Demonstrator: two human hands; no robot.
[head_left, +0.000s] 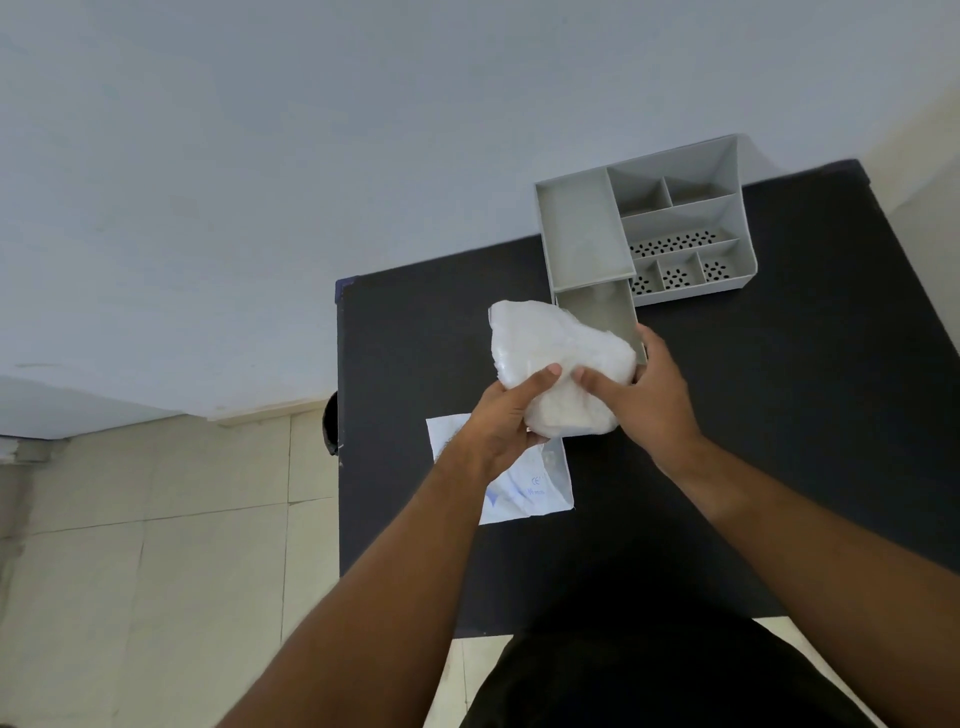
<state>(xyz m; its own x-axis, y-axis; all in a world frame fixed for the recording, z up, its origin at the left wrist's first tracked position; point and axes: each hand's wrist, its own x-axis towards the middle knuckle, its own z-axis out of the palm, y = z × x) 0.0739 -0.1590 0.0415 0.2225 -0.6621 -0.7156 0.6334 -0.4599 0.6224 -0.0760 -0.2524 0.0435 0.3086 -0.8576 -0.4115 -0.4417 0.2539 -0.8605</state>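
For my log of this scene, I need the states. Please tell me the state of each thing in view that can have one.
white bundle: held above the table by both hands.
left hand: curled round the bundle's near side.
right hand: grips the bundle's right side.
grey organizer: upright on the table, visible compartments empty.
drawer: pulled out, looks empty.
flat packet: lying on the table, partly under the left hand.

Crinkly translucent plastic bag (561, 358) with soft white fibrous filling, matt black table (753, 415), smooth matt grey plastic organiser (587, 228) at its far edge, glossy white printed pouch (545, 483) lying flat, pale glazed floor tiles (156, 545)
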